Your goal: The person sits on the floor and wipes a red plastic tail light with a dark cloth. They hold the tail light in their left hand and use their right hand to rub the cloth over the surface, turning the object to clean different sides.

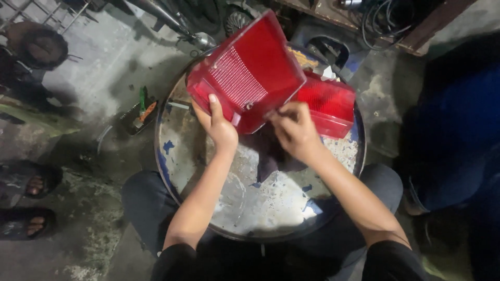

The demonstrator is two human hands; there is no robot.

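My left hand grips the lower edge of a red plastic lamp cover, thumb pressed on its inside face, and holds it tilted above a round metal drum top. My right hand pinches the cover's lower right corner with closed fingers. A second red lamp cover lies behind it on the drum top. A dark cloth lies on the drum below my hands.
A small tray with green and orange tools sits on the concrete floor at left. Another person's sandalled feet show at far left. Someone in blue stands at right. Cables and machine parts crowd the top.
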